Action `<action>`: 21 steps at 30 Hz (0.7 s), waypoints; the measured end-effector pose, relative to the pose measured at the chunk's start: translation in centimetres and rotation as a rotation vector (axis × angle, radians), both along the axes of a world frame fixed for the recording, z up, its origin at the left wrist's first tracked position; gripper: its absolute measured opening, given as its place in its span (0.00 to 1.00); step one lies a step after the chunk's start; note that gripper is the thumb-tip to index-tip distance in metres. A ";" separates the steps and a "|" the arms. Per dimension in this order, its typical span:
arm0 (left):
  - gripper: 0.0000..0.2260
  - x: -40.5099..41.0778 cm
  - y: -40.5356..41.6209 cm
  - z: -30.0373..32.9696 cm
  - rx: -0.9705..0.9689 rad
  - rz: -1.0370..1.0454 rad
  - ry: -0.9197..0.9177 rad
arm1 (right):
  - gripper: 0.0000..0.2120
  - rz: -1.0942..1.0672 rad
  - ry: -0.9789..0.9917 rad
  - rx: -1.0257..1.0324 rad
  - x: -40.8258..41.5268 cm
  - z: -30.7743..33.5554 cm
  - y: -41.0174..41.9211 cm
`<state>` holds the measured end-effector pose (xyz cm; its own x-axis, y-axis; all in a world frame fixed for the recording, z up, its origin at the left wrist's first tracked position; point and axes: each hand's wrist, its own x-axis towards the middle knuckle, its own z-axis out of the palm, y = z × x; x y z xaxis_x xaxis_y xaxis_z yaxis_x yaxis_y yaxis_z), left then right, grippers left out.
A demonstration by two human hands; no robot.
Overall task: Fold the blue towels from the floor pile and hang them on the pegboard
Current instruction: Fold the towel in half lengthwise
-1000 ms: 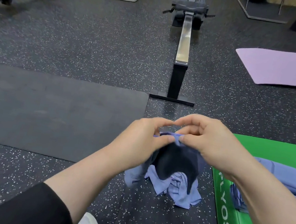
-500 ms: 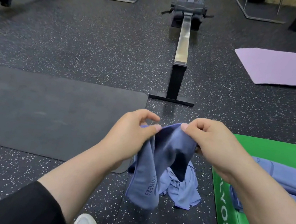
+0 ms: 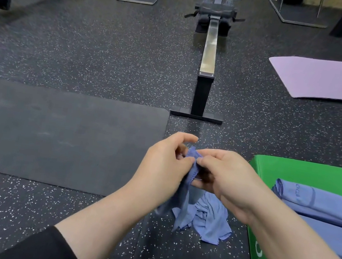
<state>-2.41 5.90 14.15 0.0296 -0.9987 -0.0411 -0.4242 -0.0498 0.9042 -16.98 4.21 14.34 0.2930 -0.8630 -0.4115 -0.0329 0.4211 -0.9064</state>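
Both hands, left hand (image 3: pixel 161 167) and right hand (image 3: pixel 228 180), pinched a towel (image 3: pixel 192 161) that hung, perhaps touching the floor pile (image 3: pixel 209 221).

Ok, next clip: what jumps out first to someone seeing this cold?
Both hands, the left hand and right hand, pinch a blue towel at centre, its tail trailing to the speckled floor. Right of them, folded blue towels lie on a green mat.

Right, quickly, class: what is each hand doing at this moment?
Left hand: pinches the top edge of the blue towel.
Right hand: pinches the same towel edge, beside the left.
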 end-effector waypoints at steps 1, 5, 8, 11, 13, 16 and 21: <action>0.16 -0.1 0.1 0.1 -0.008 0.007 -0.005 | 0.16 -0.004 -0.012 0.003 0.0 0.0 0.0; 0.16 -0.3 0.2 0.2 -0.054 0.030 -0.026 | 0.16 -0.019 -0.084 0.054 -0.1 -0.2 -0.2; 0.14 -0.4 0.5 0.4 -0.104 0.004 -0.131 | 0.17 -0.040 -0.166 0.065 -0.2 -0.1 -0.3; 0.15 -0.2 0.5 0.3 -0.149 0.007 -0.184 | 0.16 -0.052 -0.168 0.051 -0.2 0.1 -0.2; 0.17 0.0 0.5 0.3 -0.163 0.008 -0.189 | 0.15 -0.081 -0.171 0.074 -0.2 0.0 -0.3; 0.17 -0.4 0.8 0.3 -0.172 -0.027 -0.194 | 0.14 -0.089 -0.216 0.107 0.0 0.0 -0.2; 0.19 -0.7 1.1 0.6 -0.166 -0.080 -0.225 | 0.10 -0.135 -0.262 0.102 -0.4 0.2 -0.3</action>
<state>-3.15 7.03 14.76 -0.0600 -0.9907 0.1218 -0.6118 0.1329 0.7798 -17.35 3.91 14.54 0.2861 -0.8593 -0.4239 0.2585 0.4952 -0.8294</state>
